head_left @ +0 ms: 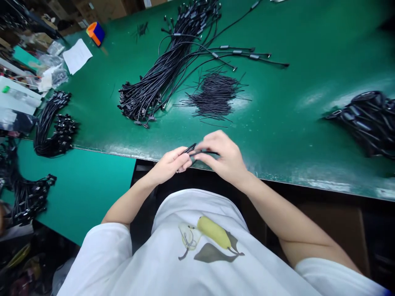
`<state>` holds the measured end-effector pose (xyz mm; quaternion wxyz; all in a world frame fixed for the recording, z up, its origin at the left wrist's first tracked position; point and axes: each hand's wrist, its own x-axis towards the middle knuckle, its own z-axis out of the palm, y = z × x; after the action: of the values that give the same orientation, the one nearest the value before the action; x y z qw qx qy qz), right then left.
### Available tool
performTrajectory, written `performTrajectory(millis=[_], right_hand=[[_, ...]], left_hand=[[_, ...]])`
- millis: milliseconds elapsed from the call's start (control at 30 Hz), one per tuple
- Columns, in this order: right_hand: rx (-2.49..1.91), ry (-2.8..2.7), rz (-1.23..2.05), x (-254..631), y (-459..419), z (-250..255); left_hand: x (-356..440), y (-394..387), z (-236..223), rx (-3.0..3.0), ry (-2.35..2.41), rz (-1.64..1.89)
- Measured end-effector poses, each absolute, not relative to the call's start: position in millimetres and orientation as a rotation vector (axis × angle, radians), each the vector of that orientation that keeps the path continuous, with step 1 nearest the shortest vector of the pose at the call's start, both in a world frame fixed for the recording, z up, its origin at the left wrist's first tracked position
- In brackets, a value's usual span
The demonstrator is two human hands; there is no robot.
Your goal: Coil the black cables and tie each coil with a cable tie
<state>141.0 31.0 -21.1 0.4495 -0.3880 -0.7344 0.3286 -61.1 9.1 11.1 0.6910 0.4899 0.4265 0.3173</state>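
Observation:
Just over the table's near edge, a black cable (203,152) runs between my two hands, partly bent into a loop. My left hand (174,161) is closed around the gathered part of it. Thumb and fingers of my right hand (220,154) pinch the cable from the other side; the fingers are slightly blurred. Beyond my hands lies a pile of short thin black ties (217,94). Behind and left of that pile stretches a large bundle of black cables (166,65) with connector ends, several of its cables splayed to the right.
Coiled black cables (367,121) lie at the right on the green table (290,123). More cable bundles (54,127) sit at the left. An orange and blue tape roll (96,33), a white paper (77,56) and plastic bags (55,68) are at the far left.

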Motion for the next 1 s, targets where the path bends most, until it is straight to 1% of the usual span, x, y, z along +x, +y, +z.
performTrajectory(millis=[67, 167, 233, 333, 400, 500, 567, 633, 700, 833, 933, 1000], right_hand=[[-1.021, -1.528, 1.034, 132.9, 26.0, -38.6], [-0.999, -1.2, 1.472, 120.4, 18.9, -49.9], [-0.972, -0.975, 1.589, 113.4, 16.2, -45.8], [-0.922, -0.712, 1.661, 105.9, 14.3, -34.6], [-0.901, -0.703, 1.747, 102.6, 11.5, -34.4], [-0.923, -0.917, 1.706, 99.8, 0.7, -51.9], [-0.859, -1.017, 1.71, 99.0, -9.4, -69.5], [-0.725, -0.997, 1.821, 99.5, -18.0, -83.0], [-0.678, -0.899, 1.89, 101.7, -22.1, -86.2], [-0.833, -0.851, 1.831, 108.5, -17.5, -66.0], [-0.838, -0.882, 1.847, 108.8, -11.7, -50.8], [-0.826, -0.892, 1.775, 107.2, -9.0, -48.2]], left_hand=[[-57.1, 9.9, 3.1, 0.882, 0.896, 0.825], [-47.2, 6.0, -12.6, 0.678, 0.889, 0.926], [-39.4, -0.6, -25.0, 0.666, 0.91, 0.912], [-30.8, -12.0, -39.1, 0.698, 0.955, 0.906], [-29.4, -16.4, -42.0, 0.703, 0.988, 0.924], [-34.4, -16.0, -38.9, 0.754, 1.021, 0.986], [-39.6, -14.4, -36.6, 0.788, 1.039, 1.021], [-43.2, -14.8, -36.7, 0.8, 1.057, 0.998], [-44.1, -18.4, -39.5, 0.821, 1.046, 0.907], [-40.5, -28.2, -47.4, 0.977, 0.949, 0.655], [-37.6, -30.6, -52.4, 1.091, 0.956, 0.622], [-36.6, -30.0, -55.2, 1.133, 1.012, 0.623]])
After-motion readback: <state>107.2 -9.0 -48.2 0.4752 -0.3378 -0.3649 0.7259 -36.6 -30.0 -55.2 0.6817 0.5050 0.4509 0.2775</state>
